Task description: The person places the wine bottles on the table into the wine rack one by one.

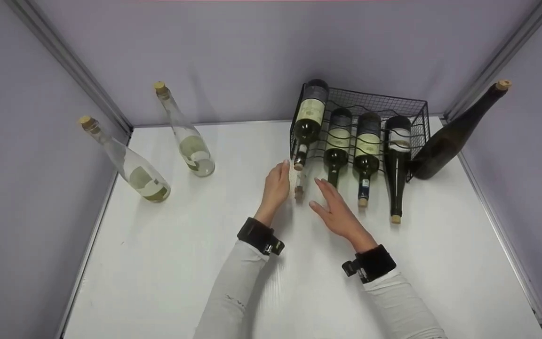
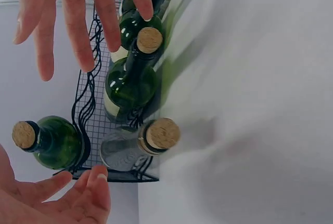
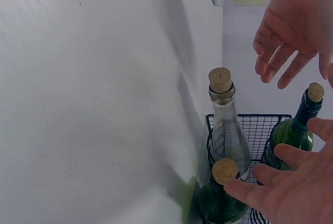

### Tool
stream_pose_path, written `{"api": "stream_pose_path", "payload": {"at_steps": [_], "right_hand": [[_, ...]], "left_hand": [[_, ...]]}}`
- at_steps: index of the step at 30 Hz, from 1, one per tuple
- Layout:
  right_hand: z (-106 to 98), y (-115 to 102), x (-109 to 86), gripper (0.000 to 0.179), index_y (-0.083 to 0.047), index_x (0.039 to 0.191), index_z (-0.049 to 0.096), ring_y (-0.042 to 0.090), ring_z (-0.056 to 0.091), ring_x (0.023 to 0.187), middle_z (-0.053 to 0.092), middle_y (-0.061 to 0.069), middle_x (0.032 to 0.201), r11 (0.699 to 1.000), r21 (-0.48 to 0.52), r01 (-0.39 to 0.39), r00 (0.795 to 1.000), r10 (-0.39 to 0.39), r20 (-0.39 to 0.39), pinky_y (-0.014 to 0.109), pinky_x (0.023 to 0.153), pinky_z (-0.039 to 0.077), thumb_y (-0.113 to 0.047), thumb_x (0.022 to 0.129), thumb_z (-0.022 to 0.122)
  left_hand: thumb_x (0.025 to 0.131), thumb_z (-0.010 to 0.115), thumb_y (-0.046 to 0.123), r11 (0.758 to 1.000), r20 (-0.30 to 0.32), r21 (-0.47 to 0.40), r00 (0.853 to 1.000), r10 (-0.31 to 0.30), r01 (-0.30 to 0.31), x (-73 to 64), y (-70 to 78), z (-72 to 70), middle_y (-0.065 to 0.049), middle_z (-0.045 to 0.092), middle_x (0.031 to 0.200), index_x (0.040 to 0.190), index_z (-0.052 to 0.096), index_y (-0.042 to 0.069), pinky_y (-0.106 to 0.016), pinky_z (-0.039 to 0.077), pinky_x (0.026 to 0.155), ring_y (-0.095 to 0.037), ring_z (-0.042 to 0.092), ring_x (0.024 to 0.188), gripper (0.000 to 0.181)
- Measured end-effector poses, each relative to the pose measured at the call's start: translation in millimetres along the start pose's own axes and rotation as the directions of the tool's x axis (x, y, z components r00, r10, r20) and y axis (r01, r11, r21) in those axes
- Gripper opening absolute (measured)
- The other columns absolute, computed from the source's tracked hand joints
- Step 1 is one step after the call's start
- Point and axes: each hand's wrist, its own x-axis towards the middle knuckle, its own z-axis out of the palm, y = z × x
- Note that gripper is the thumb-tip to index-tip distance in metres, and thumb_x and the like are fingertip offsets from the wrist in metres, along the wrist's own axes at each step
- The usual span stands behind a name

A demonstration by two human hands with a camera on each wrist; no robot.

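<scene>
A black wire rack (image 1: 419,108) holds several corked wine bottles lying with their necks toward me. At its left end, a green bottle with a cream label (image 1: 312,110) lies on top, above a clear bottle (image 3: 227,135) in the lower row. My left hand (image 1: 276,188) is just left of those two necks, its fingers extended and holding nothing. On the other side, my right hand (image 1: 339,214) has its fingers spread, palm facing inward. It is near the neck of a second green bottle (image 1: 338,150), and its fingertips overlap that cork in the right wrist view.
Farther right in the rack lie another green bottle (image 1: 368,146) and a dark slim bottle (image 1: 397,169). A dark brown bottle (image 1: 454,134) stands by the rack's right side. Two clear corked bottles, one at the back (image 1: 191,146) and one nearer (image 1: 141,174), stand at left on the white table (image 1: 167,263).
</scene>
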Motion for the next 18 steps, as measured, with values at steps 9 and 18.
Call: {"api": "stream_pose_path", "payload": {"at_steps": [9, 18], "right_hand": [[7.8, -0.9, -0.9, 0.069, -0.015, 0.157, 0.024, 0.035, 0.016, 0.146, 0.018, 0.017, 0.16, 1.0, -0.011, 0.024, 0.999, -0.024, 0.032, 0.057, 0.113, 0.021, -0.045, 0.101, 0.051], [17.5, -4.4, -0.4, 0.072, -0.015, 0.157, 0.025, 0.035, 0.017, 0.146, 0.017, 0.014, 0.161, 1.0, -0.022, 0.006, 0.997, -0.005, 0.072, 0.057, 0.113, 0.021, -0.052, 0.1, 0.048]], "left_hand": [[0.109, 0.029, 0.037, 0.998, -0.087, -0.039, 0.995, -0.05, 0.046, -17.7, -29.6, -12.9, -0.024, 0.055, 0.128, 0.139, 0.048, -0.008, -0.044, 0.038, 0.106, -0.037, 0.05, 0.125, 0.058], [0.107, 0.029, 0.042, 0.992, -0.157, -0.075, 0.982, -0.109, 0.098, -32.1, -49.3, -36.0, -0.024, 0.05, 0.135, 0.142, 0.043, -0.007, -0.044, 0.038, 0.106, -0.036, 0.048, 0.126, 0.062]]}}
